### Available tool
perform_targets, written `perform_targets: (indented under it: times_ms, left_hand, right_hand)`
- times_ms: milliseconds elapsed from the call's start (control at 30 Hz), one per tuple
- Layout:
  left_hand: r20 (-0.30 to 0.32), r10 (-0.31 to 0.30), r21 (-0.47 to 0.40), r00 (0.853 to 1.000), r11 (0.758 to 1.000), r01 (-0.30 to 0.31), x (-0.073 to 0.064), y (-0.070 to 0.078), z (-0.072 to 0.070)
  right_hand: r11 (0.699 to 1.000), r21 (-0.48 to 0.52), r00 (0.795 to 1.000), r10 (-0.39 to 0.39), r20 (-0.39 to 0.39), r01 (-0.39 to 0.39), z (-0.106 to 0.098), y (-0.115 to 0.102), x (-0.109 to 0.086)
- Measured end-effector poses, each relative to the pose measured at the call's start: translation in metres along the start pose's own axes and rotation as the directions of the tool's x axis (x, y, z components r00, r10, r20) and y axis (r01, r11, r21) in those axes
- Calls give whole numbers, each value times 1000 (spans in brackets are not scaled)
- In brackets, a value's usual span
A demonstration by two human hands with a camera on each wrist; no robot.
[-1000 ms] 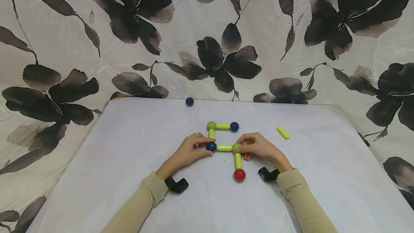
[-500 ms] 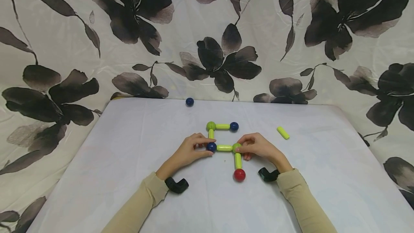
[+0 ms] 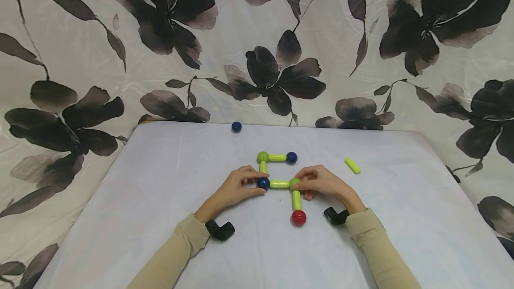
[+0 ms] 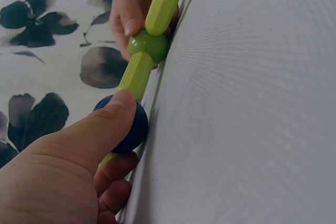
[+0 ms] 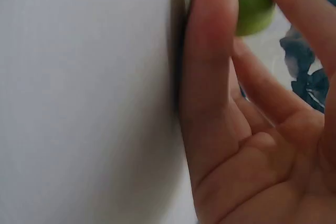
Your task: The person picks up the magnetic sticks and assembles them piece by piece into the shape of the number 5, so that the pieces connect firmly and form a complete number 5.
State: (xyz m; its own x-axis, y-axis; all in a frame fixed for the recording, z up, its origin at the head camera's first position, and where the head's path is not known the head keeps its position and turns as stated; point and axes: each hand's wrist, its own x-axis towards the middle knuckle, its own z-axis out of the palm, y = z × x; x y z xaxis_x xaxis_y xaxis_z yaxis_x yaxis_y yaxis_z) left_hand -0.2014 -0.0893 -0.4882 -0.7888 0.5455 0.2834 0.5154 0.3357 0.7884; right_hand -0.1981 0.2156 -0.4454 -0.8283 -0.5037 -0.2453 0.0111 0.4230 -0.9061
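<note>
A chain of balls and yellow-green rods lies mid-table. My left hand (image 3: 239, 185) pinches its dark blue ball (image 3: 263, 183) between thumb and fingers; the left wrist view shows the thumb laid across that ball (image 4: 131, 129). From there one yellow-green rod (image 3: 279, 184) runs right to a green ball (image 3: 295, 183), pinched by my right hand (image 3: 321, 181). A rod (image 3: 296, 200) leads from this green ball toward me to a red ball (image 3: 299, 218). Behind the left fingers a short rod (image 3: 263, 167) reaches another green ball (image 3: 263, 157), then a rod (image 3: 277, 158) and a blue ball (image 3: 291, 158).
A loose yellow-green rod (image 3: 352, 165) lies to the right on the white table (image 3: 160, 168). One loose blue ball (image 3: 236, 127) sits by the far edge. Flowered cloth (image 3: 225, 35) hangs behind the table. Black wrist cameras (image 3: 220, 230) are on both wrists.
Both hands keep their hold on the same balls, and the chain keeps its shape. Only a slight shift of the whole head view shows.
</note>
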Motion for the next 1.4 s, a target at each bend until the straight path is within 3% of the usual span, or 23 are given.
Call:
perform_targets:
  times_ms: [167, 300, 400, 533, 600, 667, 767, 833, 900, 1067, 1267, 1400]
  left_hand:
    - [0, 13, -16, 1000, 1000, -13, -1, 1, -1]
    - [-9, 24, -30, 1000, 999, -24, 0, 0, 0]
    - [-16, 21, -37, 1000, 999, -21, 0, -1, 1]
    - [-20, 19, -37, 1000, 999, -19, 0, -1, 3]
    - [-20, 17, -32, 1000, 999, -18, 1, -1, 3]
    - [-19, 11, -28, 1000, 1000, -12, 1, 1, 4]
    - [-25, 4, -28, 1000, 1000, -4, 1, 2, 4]
    - [-21, 0, -26, 1000, 1000, 0, 1, 2, 2]
    - [-22, 5, -33, 1000, 999, -6, 0, 13, -2]
    - [-23, 8, -53, 1000, 999, -9, -2, 40, -9]
    - [-21, -3, -53, 1000, 999, 2, -2, 39, -7]
    - [-23, 4, -50, 1000, 999, -5, -2, 38, -8]
  right_hand:
    - [992, -129, 995, -18, -102, 5, -14, -7, -7]
    - [977, -210, 963, -38, -265, -20, -31, -13, -17]
    - [966, -255, 916, -56, -397, -51, -44, -15, -26]
    - [940, -307, 824, -53, -564, -149, -61, -10, -40]
    - [920, -320, 786, -20, -617, -228, -68, -6, -45]
    - [896, -311, 769, 51, -638, -317, -75, 0, -50]
    - [856, -278, 758, 182, -627, -436, -82, 9, -53]
    - [841, -260, 757, 240, -608, -475, -85, 16, -54]
    - [837, -238, 751, 270, -603, -492, -85, 20, -55]
    - [846, -208, 731, 272, -626, -492, -83, 25, -56]
    - [855, -197, 722, 256, -643, -479, -83, 28, -56]
    - [860, -211, 733, 240, -636, -464, -83, 29, -56]
